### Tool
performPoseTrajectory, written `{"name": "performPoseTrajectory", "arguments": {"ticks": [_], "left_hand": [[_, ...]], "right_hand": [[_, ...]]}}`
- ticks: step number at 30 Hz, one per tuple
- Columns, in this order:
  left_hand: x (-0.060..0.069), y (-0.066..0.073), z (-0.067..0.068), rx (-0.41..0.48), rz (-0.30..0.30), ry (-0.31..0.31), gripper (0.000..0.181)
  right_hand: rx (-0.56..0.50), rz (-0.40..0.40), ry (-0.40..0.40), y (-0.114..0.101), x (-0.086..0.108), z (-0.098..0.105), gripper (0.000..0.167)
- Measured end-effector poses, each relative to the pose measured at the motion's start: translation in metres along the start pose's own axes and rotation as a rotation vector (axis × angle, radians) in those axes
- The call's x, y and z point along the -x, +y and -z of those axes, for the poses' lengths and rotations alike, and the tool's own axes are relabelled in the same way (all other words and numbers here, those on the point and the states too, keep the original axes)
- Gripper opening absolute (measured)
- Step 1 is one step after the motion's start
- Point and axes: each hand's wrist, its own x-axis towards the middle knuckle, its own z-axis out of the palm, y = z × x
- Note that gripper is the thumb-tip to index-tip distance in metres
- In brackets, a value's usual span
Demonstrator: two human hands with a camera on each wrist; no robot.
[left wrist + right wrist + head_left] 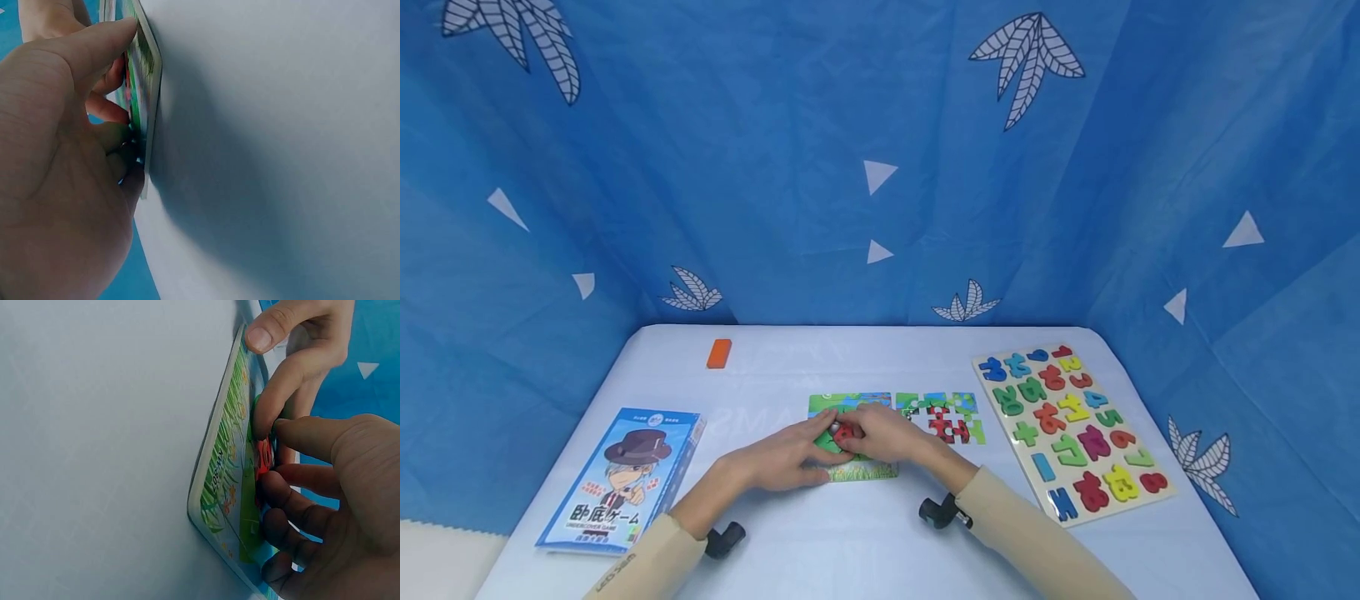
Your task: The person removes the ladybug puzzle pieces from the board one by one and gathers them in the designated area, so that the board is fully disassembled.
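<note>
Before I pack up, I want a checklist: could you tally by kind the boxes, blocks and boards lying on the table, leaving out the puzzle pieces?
Boxes: 1, the game box
Blocks: 1, the orange block
Boards: 2, the puzzle board and the number board
Total: 4

Right hand, fingers bent, left hand alongside
</note>
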Motion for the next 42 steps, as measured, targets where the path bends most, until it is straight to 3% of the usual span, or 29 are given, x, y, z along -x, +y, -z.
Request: {"name": "performPoseTrajectory", "arguments": {"ticks": [9, 19, 28, 42], "left_hand": [[0.0025, -0.0028, 0.0045, 0.036, 0.023, -0.033, 0.043], [0.0030, -0.0026, 0.0045, 0.030, 0.007, -0.035, 0.044], [0.0021, -0.0035, 0.0041, 0.042, 0.013, -0.042, 0.043], [0.0022, -0.0038, 0.0041, 0.018, -0.019, -0.004, 0.044]], "right_hand": [[0.019, 0.034, 0.024, 0.0028, -0.0014, -0.0025, 0.046], [0.009, -0.002, 0.050, -0.0016, -0.0028, -0.0039, 0.043], [-0.072, -0.061, 0.065, -0.0023, -0.0045, -0.0058, 0.038], [-0.149, -0.066, 0.092, -0.0026, -0.0045, -0.0060, 0.029]]}}
